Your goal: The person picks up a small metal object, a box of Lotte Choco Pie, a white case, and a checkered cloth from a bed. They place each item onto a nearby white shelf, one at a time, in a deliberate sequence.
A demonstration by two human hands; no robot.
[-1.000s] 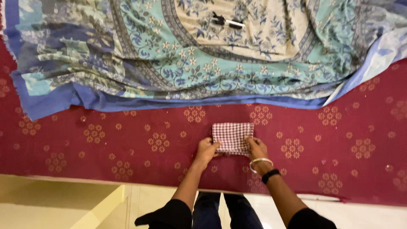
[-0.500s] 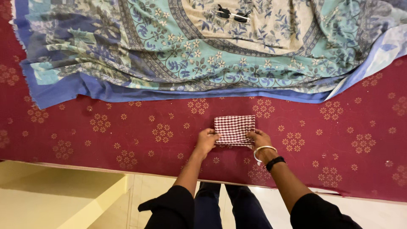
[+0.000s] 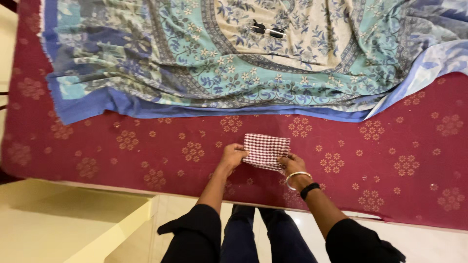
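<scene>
A bed under a maroon bedspread with gold flower motifs fills the view; a blue-green floral sheet lies rumpled toward its far edge, with dark sunglasses resting on it. Near the bed's near edge sits a folded red-and-white checked cloth. The left hand pinches its left side, the right hand its near right corner, fingers closed on the fabric. The layers look loose, so uneven pulling could skew or undo the fold.
</scene>
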